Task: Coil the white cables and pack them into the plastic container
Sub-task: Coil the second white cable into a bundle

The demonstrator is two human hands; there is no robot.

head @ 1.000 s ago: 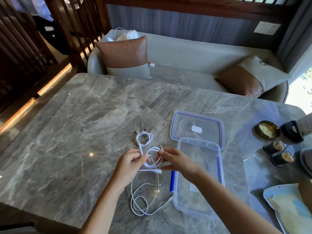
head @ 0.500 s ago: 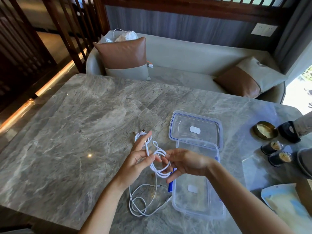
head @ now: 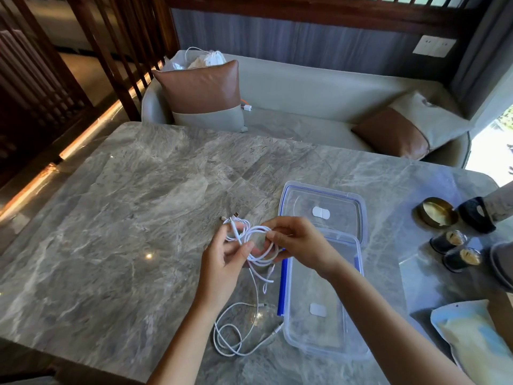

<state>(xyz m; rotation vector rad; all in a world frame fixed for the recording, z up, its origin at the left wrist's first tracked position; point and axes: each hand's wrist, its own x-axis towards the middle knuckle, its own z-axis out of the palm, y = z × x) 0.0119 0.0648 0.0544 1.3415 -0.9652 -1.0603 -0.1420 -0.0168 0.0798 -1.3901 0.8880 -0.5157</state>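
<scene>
Left hand (head: 224, 262): pinches my thin white cable coil (head: 262, 245).
Right hand (head: 295, 243): grips the same coil.
Clear rectangular plastic container (head: 324, 350): open, just right of the coil, nearest my right hand.

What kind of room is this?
Probably a lounge or restaurant booth, though it could be a smart living room. A curved grey upholstered sofa with brown leather cushions sits behind a big grey marble table, and dark wooden slatted screens stand beside it.

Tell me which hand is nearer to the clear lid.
Right. The right hand is by the near edge of the lid; the left hand is farther off, to its left.
</scene>
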